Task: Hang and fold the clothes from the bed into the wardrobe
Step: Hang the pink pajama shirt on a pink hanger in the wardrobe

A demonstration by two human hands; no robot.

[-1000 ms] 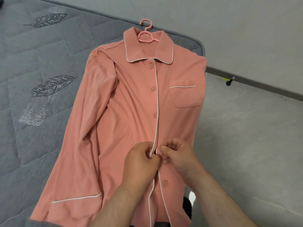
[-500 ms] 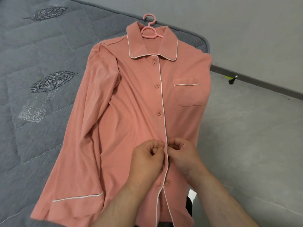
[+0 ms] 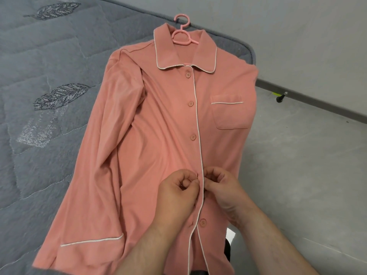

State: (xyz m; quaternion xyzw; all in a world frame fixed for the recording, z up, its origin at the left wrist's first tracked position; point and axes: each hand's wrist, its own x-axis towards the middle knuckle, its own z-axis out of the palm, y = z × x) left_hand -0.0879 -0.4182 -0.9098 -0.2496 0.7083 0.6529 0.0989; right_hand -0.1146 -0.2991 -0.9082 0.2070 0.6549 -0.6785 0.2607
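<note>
Lying buttoned-side up on a pink hanger point(image 3: 183, 34), the pink shirt point(image 3: 158, 139) is spread across the corner of the bed point(image 3: 49, 126), with one side draped over the edge toward the floor point(image 3: 307, 175). Its white-piped front edge is pinched low down from both sides: the left hand point(image 3: 176, 193) and the right hand point(image 3: 222, 187) are curled, with fingertips clamped on the cloth beside the piping. The bed is covered in grey quilting stitched with leaf shapes. The grey floor is bounded by a dark skirting strip point(image 3: 317, 105) beneath a pale wall point(image 3: 278, 26).
</note>
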